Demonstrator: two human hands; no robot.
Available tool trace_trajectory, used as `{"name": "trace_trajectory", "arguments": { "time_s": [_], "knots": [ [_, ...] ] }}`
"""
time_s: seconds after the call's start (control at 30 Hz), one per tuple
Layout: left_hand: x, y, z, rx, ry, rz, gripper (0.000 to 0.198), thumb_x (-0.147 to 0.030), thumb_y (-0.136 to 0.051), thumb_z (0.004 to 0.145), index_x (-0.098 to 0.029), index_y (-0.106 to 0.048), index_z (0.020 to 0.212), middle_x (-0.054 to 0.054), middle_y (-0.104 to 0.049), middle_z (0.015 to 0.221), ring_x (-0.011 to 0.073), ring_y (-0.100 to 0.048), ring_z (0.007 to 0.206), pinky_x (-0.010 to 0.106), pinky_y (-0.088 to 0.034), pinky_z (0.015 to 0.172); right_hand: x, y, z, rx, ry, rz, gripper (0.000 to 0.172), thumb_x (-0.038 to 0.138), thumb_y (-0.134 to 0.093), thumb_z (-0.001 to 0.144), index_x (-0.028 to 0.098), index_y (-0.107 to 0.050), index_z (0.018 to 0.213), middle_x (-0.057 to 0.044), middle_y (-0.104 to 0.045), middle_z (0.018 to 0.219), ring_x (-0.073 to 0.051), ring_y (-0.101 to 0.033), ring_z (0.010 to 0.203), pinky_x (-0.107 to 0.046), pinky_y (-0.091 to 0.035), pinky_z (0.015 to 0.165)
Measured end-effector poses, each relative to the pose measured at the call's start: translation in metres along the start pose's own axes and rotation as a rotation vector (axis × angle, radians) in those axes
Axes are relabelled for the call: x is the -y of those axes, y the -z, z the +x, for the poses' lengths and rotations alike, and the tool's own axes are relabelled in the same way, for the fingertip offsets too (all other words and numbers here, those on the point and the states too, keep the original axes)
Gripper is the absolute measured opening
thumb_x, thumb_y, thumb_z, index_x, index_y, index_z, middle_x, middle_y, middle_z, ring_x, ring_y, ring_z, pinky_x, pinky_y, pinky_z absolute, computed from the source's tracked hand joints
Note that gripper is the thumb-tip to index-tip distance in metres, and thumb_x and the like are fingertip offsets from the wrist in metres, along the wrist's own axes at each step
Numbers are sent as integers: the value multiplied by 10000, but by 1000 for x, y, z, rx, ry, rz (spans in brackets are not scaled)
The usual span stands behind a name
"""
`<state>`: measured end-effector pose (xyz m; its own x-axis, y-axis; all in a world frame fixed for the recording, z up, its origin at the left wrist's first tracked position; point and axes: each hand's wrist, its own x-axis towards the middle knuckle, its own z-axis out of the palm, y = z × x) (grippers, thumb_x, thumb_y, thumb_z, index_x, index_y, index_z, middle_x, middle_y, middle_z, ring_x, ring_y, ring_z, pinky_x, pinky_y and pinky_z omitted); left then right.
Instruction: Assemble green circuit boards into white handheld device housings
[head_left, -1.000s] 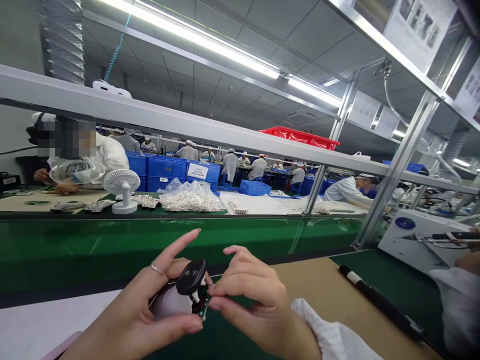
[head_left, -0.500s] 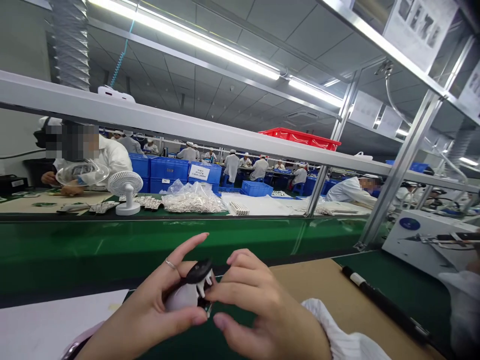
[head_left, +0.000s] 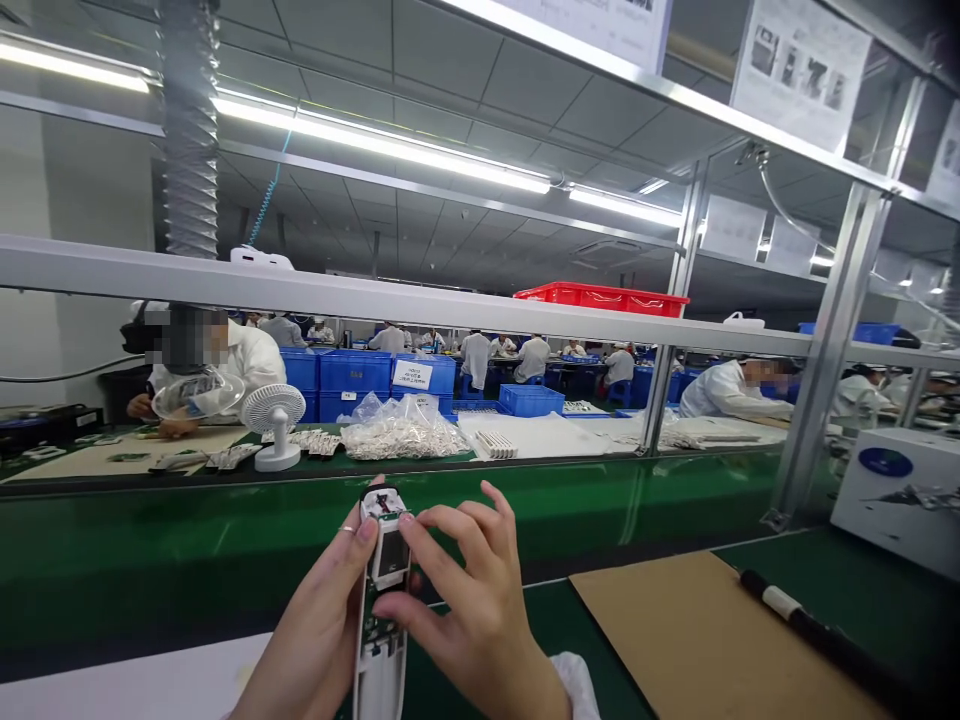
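My left hand (head_left: 319, 610) is wrapped round a long white handheld device (head_left: 381, 680) and holds it upright. Its casing is open toward me, showing green circuit board and a black rounded top end. In its upper half sits a small dark display (head_left: 393, 552) in a white frame. My right hand (head_left: 480, 600) pinches at this display, index fingertip by its top edge and thumb near its lower edge. The other right fingers are raised off the device. My left thumb rests beside the top of the display.
A brown board (head_left: 675, 630) and a black pen-like tool (head_left: 810, 625) lie at the right, near a white box (head_left: 896, 500). A white sheet (head_left: 135, 680) is at lower left. Beyond the green belt (head_left: 262, 520) stand a small fan (head_left: 276, 425) and a bag of parts (head_left: 405, 430). Co-workers sit farther back.
The device was tilted with its black end toward the right hand; now it stands upright with its open side facing me. The right fingers moved onto the display. The view shifted.
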<state>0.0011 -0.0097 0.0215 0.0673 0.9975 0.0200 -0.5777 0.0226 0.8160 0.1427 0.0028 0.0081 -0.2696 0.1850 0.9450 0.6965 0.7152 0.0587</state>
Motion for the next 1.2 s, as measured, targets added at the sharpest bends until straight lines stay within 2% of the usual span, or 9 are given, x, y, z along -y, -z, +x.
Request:
{"name": "trace_trajectory", "arguments": {
  "time_s": [0.07, 0.17, 0.27, 0.37, 0.47, 0.6, 0.73, 0.87, 1.2],
  "knots": [
    [0, -2, 1, -11, -23, 41, 459, -435, -585, 854, -385, -481, 1299, -69, -549, 1342, 136, -455, 1269, 141, -492, 851, -1, -1, -1, 25, 1, -21, 369, 382, -669, 822, 237, -597, 1154, -26, -659, 988, -206, -524, 942, -509, -227, 1086],
    [1, -5, 1, -115, 8, -8, 451, -381, -516, 901, -346, -442, 1344, -54, -492, 1401, 131, -384, 1324, 129, -488, 839, -1, 0, 0, 61, -6, -44, 335, 367, -652, 839, 242, -603, 1146, -8, -661, 982, -200, -509, 936, -502, -167, 1105],
    [5, -5, -1, -168, 39, -56, 584, -336, -594, 860, -335, -360, 1396, -12, -584, 1297, 137, -467, 1257, 115, -492, 780, 1, -1, 3, 59, -35, -49, 311, 364, -664, 828, 269, -618, 1120, 3, -652, 995, -204, -509, 942, -487, -180, 1095],
    [7, -3, -2, -129, 30, 27, 781, -373, -704, 771, -362, -280, 1428, -1, -678, 1099, 162, -623, 1034, 143, -506, 716, 3, -3, 4, -10, -99, 10, 359, 403, -683, 802, 259, -612, 1124, -15, -647, 986, -213, -525, 928, -490, -235, 1067],
    [8, -2, -1, -144, 37, 53, 780, -438, -723, 732, -360, -338, 1405, 7, -694, 1018, 187, -653, 939, 181, -517, 689, 7, -5, 3, -72, -161, 57, 360, 404, -696, 789, 224, -617, 1090, -23, -652, 952, -207, -540, 893, -484, -252, 1058],
    [10, -1, 1, -196, 23, 43, 704, -455, -735, 712, -388, -434, 1345, -19, -635, 1210, 188, -535, 1179, 143, -489, 774, 11, -1, 3, -37, -140, 24, 262, 333, -678, 815, 244, -639, 1058, 3, -666, 948, -203, -535, 891, -484, -202, 1079],
    [11, -2, -3, -206, 36, 67, 728, -476, -712, 730, -411, -380, 1375, -62, -591, 1293, 149, -451, 1266, 102, -452, 809, 13, 6, 5, -19, -100, 12, 245, 315, -688, 807, 223, -652, 1030, 1, -670, 935, -199, -532, 884, -479, -172, 1100],
    [12, -3, -7, -186, 38, 111, 793, -525, -714, 700, -411, -347, 1394, -46, -607, 1280, 180, -464, 1262, 129, -467, 838, 13, 9, 6, -8, -85, 13, 217, 313, -674, 820, 212, -658, 1011, 3, -667, 908, -189, -533, 870, -460, -175, 1103],
    [12, -4, -7, -200, 28, 75, 708, -464, -710, 733, -357, -419, 1369, 5, -642, 1230, 211, -538, 1199, 148, -513, 788, 16, 5, 2, -13, -110, 16, 248, 328, -651, 839, 200, -650, 1053, -8, -657, 914, -186, -527, 871, -500, -147, 1110]
  ]
}}
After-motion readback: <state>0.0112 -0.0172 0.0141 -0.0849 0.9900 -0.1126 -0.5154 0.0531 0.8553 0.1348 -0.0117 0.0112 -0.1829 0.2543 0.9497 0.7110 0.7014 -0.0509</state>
